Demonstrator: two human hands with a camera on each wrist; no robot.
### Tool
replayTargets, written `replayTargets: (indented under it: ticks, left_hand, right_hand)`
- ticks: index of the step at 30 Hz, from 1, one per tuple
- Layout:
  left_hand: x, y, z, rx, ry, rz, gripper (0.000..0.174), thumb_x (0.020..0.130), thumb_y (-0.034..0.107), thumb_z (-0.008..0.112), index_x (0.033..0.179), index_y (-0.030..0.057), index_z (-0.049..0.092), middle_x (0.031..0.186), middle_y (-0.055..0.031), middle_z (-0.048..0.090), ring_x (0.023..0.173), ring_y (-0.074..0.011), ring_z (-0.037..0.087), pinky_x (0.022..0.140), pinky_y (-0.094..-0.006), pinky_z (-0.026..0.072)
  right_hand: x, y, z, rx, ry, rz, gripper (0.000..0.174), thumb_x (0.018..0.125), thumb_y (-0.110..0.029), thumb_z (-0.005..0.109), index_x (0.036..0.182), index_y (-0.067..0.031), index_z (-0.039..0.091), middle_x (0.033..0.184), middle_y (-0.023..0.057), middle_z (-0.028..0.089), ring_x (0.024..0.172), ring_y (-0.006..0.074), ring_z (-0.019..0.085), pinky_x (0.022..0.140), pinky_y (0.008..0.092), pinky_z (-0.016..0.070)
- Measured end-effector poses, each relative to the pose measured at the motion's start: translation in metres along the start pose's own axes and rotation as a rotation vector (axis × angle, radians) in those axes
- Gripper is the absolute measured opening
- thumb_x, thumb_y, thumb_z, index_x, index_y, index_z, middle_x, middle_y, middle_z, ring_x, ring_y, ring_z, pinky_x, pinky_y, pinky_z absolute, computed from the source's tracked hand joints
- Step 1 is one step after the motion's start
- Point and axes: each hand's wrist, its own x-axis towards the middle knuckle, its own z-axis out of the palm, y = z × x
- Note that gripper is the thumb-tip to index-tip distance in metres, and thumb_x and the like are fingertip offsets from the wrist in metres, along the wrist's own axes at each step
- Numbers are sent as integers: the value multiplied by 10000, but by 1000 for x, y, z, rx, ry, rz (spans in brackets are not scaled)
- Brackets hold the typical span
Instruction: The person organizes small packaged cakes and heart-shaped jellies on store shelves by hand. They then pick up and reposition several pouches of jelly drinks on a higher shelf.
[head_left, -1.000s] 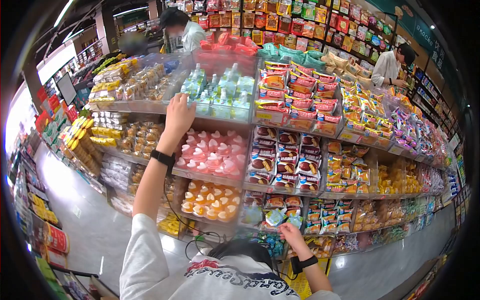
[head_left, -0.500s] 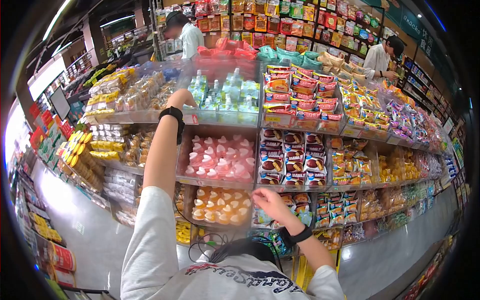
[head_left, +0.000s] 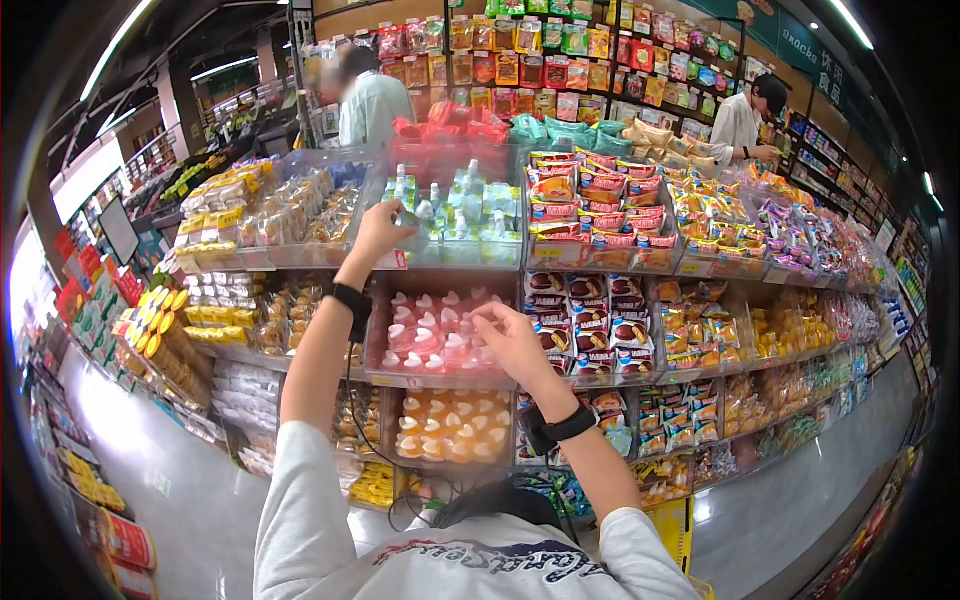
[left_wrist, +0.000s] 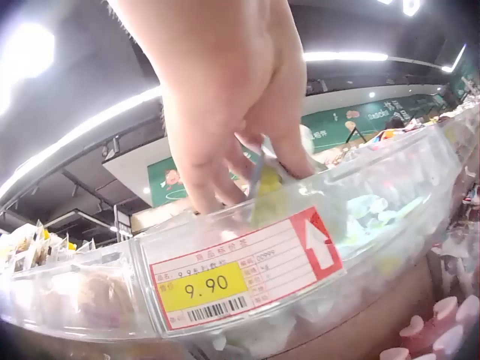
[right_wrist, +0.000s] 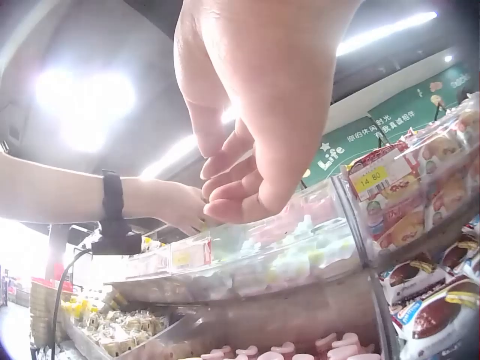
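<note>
My left hand [head_left: 382, 235] reaches over the clear front wall of the upper bin. In the left wrist view its thumb and fingers pinch a light green-and-white pouch [left_wrist: 268, 187], partly hidden behind the wall. More spouted drink pouches [head_left: 470, 205] with white caps stand in that bin, right of the hand. My right hand [head_left: 512, 345] is raised in front of the pink jelly cups [head_left: 430, 335] with heart-shaped lids. Its fingers hang loosely curled with nothing between them, as the right wrist view shows.
A price tag [left_wrist: 244, 266] is fixed on the upper bin's front. Packaged cakes [head_left: 600, 205] fill the bin to the right, and orange jelly cups [head_left: 455, 425] lie below. Two people stand behind the display. A dark cable [head_left: 350, 400] hangs beside my left arm.
My right hand has risen from the lower bins to the pink cups, and the pouch it held earlier is gone from it. The left hand went deeper into the pouch bin, then drew back.
</note>
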Motion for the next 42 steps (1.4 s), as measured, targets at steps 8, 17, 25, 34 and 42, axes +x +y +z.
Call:
replayTargets:
  ticks: [8,17,25,34,42]
  left_hand:
    - [-94,95,-27,-945,296,-71,240,855,216,689,876,-9,608,691,37,566,592,2,439,485,-182,341]
    - [-207,163,-6,-1390,-2,-350,214,879,109,637,1048,-9,577,925,-37,648,806,-55,597,687,-203,475]
    - [-257,184,3,-1490,-193,-669,360,856,200,670,1107,-33,561,969,-32,636,832,-66,592,720,-206,469]
    - [-282,204,-21,-1143,-328,-573,310,825,199,709,1025,-21,621,889,-6,648,780,-59,582,688,-230,473]
    - [-333,195,-36,-1220,-231,-617,366,968,245,486,1198,-36,536,1046,-44,610,930,-89,538,821,-268,442]
  right_hand:
    - [-17,-18,3,149,233,-218,330,919,-210,591,1167,-12,504,988,93,622,781,141,625,693,276,497]
    - [-91,-31,0,41,293,-218,262,878,-54,632,1077,-20,465,971,49,547,797,72,569,704,211,460]
    - [-122,-19,-21,88,203,-152,162,861,-42,637,951,-10,507,880,56,559,764,107,554,670,237,445]
    - [-135,-33,-46,-292,12,-278,239,822,-154,677,815,2,497,854,162,522,745,336,526,654,373,442]
    - [-148,-22,-32,-11,-171,-178,227,906,-165,574,803,21,495,788,106,469,710,226,460,655,300,391]
